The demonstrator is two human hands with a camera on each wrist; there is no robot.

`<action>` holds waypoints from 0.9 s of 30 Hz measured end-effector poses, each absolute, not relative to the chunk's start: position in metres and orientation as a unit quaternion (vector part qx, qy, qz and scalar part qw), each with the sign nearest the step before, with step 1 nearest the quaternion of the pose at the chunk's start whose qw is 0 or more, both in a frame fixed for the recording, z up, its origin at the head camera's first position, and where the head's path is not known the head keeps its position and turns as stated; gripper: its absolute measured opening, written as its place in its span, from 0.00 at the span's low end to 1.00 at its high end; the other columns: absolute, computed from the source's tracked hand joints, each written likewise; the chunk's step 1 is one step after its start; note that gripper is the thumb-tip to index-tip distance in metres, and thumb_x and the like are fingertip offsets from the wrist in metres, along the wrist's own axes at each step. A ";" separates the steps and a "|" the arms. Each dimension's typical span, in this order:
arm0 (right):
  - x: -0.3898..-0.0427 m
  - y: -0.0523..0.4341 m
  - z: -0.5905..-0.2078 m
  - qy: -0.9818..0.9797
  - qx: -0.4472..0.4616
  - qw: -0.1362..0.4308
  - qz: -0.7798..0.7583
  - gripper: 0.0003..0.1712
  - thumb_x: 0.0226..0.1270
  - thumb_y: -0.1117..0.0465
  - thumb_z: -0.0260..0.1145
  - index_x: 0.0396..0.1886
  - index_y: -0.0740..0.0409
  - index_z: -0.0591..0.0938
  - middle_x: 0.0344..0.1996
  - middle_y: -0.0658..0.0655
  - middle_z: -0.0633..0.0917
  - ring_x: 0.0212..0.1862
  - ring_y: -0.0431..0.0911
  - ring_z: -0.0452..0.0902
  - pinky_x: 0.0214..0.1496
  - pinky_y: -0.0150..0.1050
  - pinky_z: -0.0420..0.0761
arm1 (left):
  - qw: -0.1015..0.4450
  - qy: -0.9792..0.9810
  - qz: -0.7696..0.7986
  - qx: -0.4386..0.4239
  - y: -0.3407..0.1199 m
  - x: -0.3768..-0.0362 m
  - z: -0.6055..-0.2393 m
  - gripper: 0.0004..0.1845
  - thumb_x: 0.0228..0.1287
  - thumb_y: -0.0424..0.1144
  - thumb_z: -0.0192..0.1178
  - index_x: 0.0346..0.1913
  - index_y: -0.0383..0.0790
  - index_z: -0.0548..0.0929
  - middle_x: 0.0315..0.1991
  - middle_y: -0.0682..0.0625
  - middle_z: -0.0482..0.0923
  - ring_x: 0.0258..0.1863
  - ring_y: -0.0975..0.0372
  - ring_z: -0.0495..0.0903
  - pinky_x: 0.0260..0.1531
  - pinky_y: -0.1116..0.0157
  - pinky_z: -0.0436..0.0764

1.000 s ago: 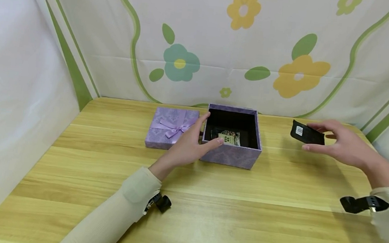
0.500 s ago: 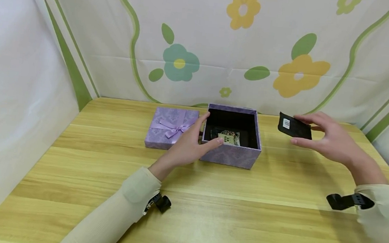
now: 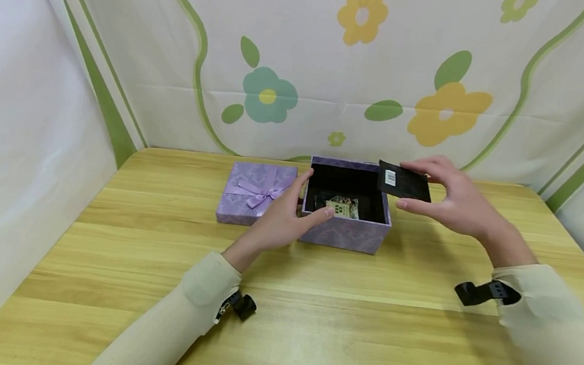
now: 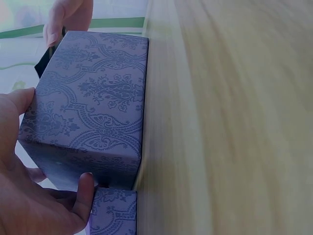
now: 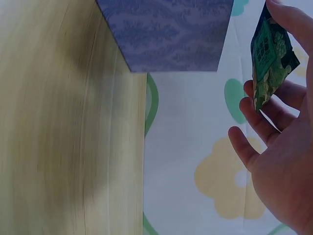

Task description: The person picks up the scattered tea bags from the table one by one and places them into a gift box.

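A purple patterned gift box [image 3: 342, 234] with a black inside stands uncovered at the back of the table. My left hand [image 3: 280, 219] grips its near left corner, thumb over the front rim and fingers along the left side. A small clear-and-black packet with a pale label [image 3: 343, 207] lies inside. Between thumb and fingers, my right hand [image 3: 459, 203] pinches a flat packet [image 3: 406, 184], black with a white barcode sticker on the side facing the head camera. This packet overlaps the box's right rim there. Its printed green face [image 5: 271, 58] shows in the right wrist view.
The purple box lid [image 3: 246, 199] with a ribbon bow lies just left of the box, close behind my left hand. A white flowered curtain [image 3: 322, 81] hangs along the table's back edge. Bare wooden tabletop [image 3: 311, 323] stretches in front of the box.
My right hand has carried the flat packet leftward, from right of the box to its right rim. My left hand, the box and the lid stay in place.
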State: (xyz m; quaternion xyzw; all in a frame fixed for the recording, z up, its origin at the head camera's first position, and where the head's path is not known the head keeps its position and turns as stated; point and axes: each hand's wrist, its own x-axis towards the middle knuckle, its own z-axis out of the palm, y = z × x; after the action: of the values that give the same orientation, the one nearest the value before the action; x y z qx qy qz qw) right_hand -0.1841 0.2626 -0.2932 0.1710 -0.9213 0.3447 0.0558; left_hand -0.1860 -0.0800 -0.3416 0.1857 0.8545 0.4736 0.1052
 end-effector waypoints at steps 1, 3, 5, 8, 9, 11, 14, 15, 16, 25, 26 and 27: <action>-0.185 0.259 -0.293 -0.921 0.172 0.054 0.345 0.40 0.64 0.54 0.81 0.75 0.42 0.78 0.67 0.50 0.76 0.64 0.38 0.68 0.67 0.32 0.68 | 0.105 0.855 0.473 0.186 -0.080 -0.186 -0.342 0.53 0.69 0.72 0.61 0.87 0.69 0.43 0.88 0.57 0.46 0.86 0.50 0.53 0.80 0.36 0.60; -0.187 0.252 -0.293 -0.920 0.176 0.053 0.346 0.39 0.64 0.54 0.81 0.75 0.42 0.78 0.67 0.51 0.76 0.66 0.40 0.68 0.70 0.40 0.69 | 0.103 0.855 0.473 0.187 -0.080 -0.186 -0.342 0.53 0.69 0.72 0.60 0.87 0.69 0.42 0.88 0.57 0.46 0.86 0.50 0.53 0.80 0.36 0.60; -0.189 0.246 -0.294 -0.918 0.180 0.052 0.350 0.40 0.64 0.54 0.81 0.75 0.44 0.78 0.67 0.52 0.76 0.68 0.44 0.69 0.72 0.48 0.70 | 0.103 0.854 0.473 0.188 -0.080 -0.186 -0.342 0.53 0.69 0.72 0.60 0.87 0.69 0.42 0.88 0.57 0.46 0.86 0.50 0.53 0.80 0.36 0.60; -0.191 0.236 -0.295 -0.913 0.185 0.049 0.359 0.40 0.64 0.53 0.81 0.75 0.47 0.78 0.68 0.54 0.75 0.71 0.51 0.69 0.75 0.59 0.68 | 0.104 0.853 0.476 0.188 -0.080 -0.186 -0.342 0.53 0.69 0.72 0.60 0.87 0.68 0.43 0.88 0.56 0.46 0.86 0.50 0.53 0.80 0.36 0.60; -0.191 0.233 -0.295 -0.912 0.186 0.048 0.364 0.40 0.64 0.53 0.81 0.75 0.48 0.78 0.69 0.55 0.75 0.71 0.53 0.69 0.76 0.61 0.67 | 0.105 0.853 0.476 0.188 -0.080 -0.186 -0.342 0.53 0.68 0.72 0.60 0.87 0.68 0.43 0.88 0.56 0.46 0.86 0.50 0.52 0.80 0.37 0.60; -0.192 0.227 -0.296 -0.908 0.188 0.045 0.371 0.40 0.64 0.53 0.81 0.75 0.48 0.78 0.69 0.56 0.75 0.72 0.55 0.70 0.77 0.62 0.67 | 0.106 0.852 0.477 0.187 -0.080 -0.186 -0.341 0.53 0.68 0.72 0.60 0.87 0.68 0.44 0.88 0.56 0.46 0.86 0.50 0.52 0.80 0.37 0.59; -0.195 0.216 -0.297 -0.908 0.193 0.044 0.370 0.41 0.63 0.52 0.81 0.75 0.46 0.78 0.69 0.55 0.75 0.71 0.55 0.70 0.75 0.62 0.67 | 0.107 0.853 0.477 0.186 -0.080 -0.186 -0.341 0.52 0.69 0.72 0.60 0.87 0.68 0.44 0.88 0.55 0.46 0.86 0.51 0.52 0.80 0.38 0.59; -0.196 0.212 -0.298 -0.908 0.196 0.044 0.367 0.41 0.63 0.51 0.81 0.76 0.46 0.78 0.69 0.56 0.75 0.71 0.55 0.70 0.75 0.61 0.68 | 0.107 0.853 0.476 0.185 -0.080 -0.186 -0.341 0.52 0.69 0.72 0.60 0.87 0.68 0.44 0.88 0.55 0.46 0.86 0.51 0.52 0.81 0.38 0.59; -0.197 0.209 -0.299 -0.908 0.200 0.045 0.364 0.41 0.63 0.51 0.82 0.76 0.46 0.78 0.68 0.56 0.75 0.71 0.54 0.70 0.74 0.61 0.68 | 0.106 0.853 0.476 0.185 -0.080 -0.186 -0.341 0.52 0.69 0.72 0.60 0.87 0.68 0.44 0.88 0.55 0.46 0.86 0.51 0.53 0.81 0.38 0.59; -0.203 0.190 -0.305 -0.916 0.219 0.047 0.334 0.43 0.62 0.49 0.82 0.76 0.51 0.77 0.67 0.57 0.75 0.65 0.54 0.73 0.66 0.59 0.74 | 0.103 0.856 0.471 0.188 -0.079 -0.187 -0.341 0.52 0.68 0.73 0.60 0.86 0.70 0.44 0.88 0.54 0.47 0.86 0.51 0.53 0.80 0.38 0.60; -0.203 0.190 -0.305 -0.917 0.219 0.045 0.330 0.44 0.62 0.48 0.81 0.76 0.51 0.77 0.67 0.58 0.75 0.64 0.54 0.73 0.65 0.58 0.75 | 0.103 0.856 0.471 0.188 -0.080 -0.187 -0.341 0.52 0.68 0.73 0.60 0.86 0.70 0.44 0.88 0.55 0.47 0.86 0.51 0.53 0.80 0.38 0.60; -0.204 0.189 -0.306 -0.919 0.218 0.042 0.327 0.44 0.63 0.48 0.81 0.76 0.52 0.76 0.67 0.58 0.75 0.64 0.54 0.73 0.65 0.58 0.75 | 0.103 0.855 0.472 0.188 -0.080 -0.187 -0.341 0.52 0.68 0.73 0.60 0.86 0.70 0.44 0.88 0.55 0.47 0.86 0.51 0.53 0.80 0.38 0.60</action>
State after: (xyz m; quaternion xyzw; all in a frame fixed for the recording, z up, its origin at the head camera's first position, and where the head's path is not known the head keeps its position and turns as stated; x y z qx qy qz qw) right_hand -0.2041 0.1887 -0.3058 0.2185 -0.9186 0.3267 0.0419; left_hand -0.1870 -0.0797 -0.3409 0.1877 0.8554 0.4715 0.1032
